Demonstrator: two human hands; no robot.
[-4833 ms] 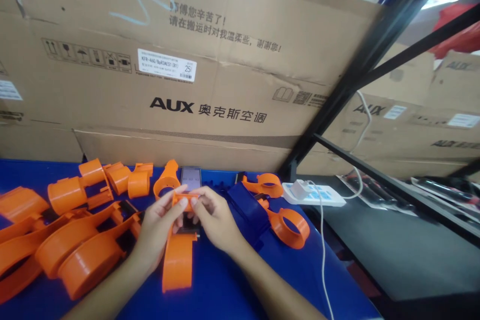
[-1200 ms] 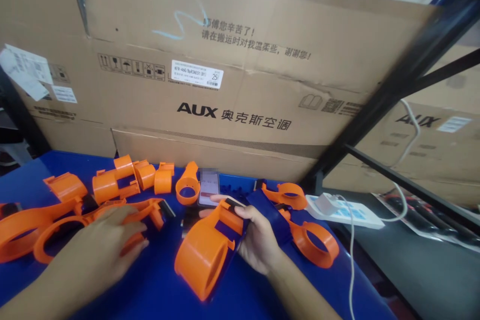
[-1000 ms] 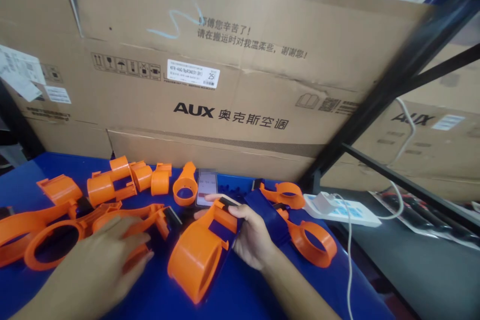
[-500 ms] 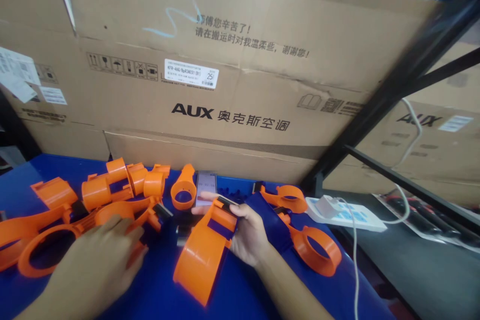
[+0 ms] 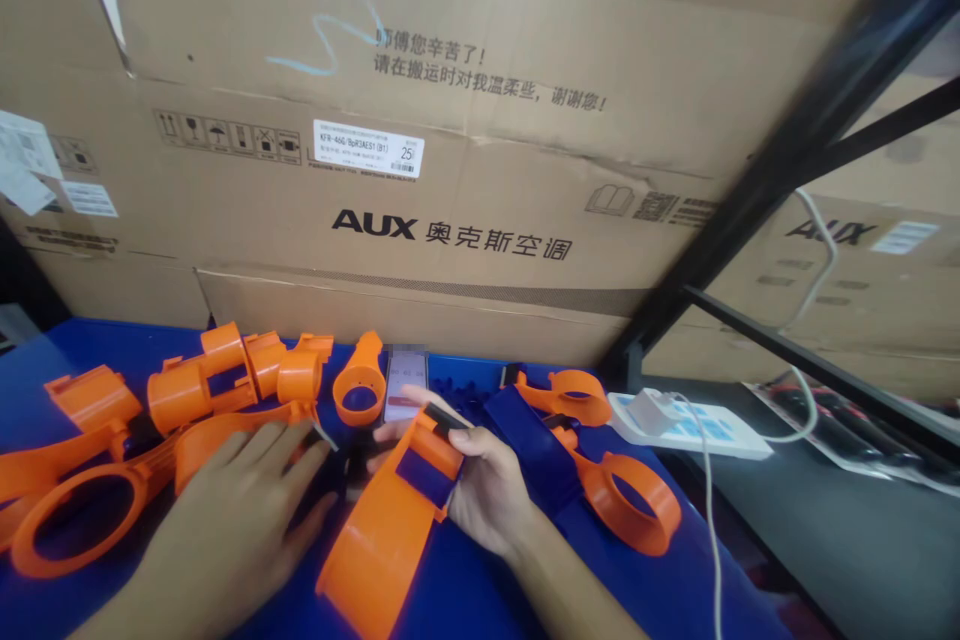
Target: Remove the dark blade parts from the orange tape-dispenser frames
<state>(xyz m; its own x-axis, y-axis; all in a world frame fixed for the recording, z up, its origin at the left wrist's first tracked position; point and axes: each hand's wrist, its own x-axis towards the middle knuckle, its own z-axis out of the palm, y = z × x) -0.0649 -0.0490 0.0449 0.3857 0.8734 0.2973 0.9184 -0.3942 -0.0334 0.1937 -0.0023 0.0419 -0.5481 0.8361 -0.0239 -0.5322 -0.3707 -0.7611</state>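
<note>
- Grasping an orange tape dispenser (image 5: 382, 540) by its dark-tipped upper end, the person's right hand (image 5: 487, 495) holds it tilted above the blue tabletop (image 5: 454, 585), ring end towards 7 o'clock. Clock directions below start from this dispenser.
- At 9 o'clock, the left hand (image 5: 240, 510) lies over a second dispenser (image 5: 199, 440), fingers spread; whether they grip it cannot be told.
- The step in hand looks like holding one dispenser while handling another; the next move seems to call for sure contact by the left fingers without snagging neighbouring pieces.
- Farther out at 9 o'clock, a large ring (image 5: 21, 540) encircles no visible roll.
- At 3 o'clock, another dispenser (image 5: 622, 520) also shows a hollow ring, near a dark blue part (image 5: 532, 440).
- Between 2 and 3 o'clock, a white power strip (image 5: 727, 430) carries a plugged-in adapter (image 5: 651, 412).
- Towards 10 o'clock, orange pieces (image 5: 178, 395) sit clustered; at 12 o'clock lies a phone (image 5: 405, 400).
- Behind, at 12 o'clock, stands a large carton (image 5: 487, 170), contents hidden.
</note>
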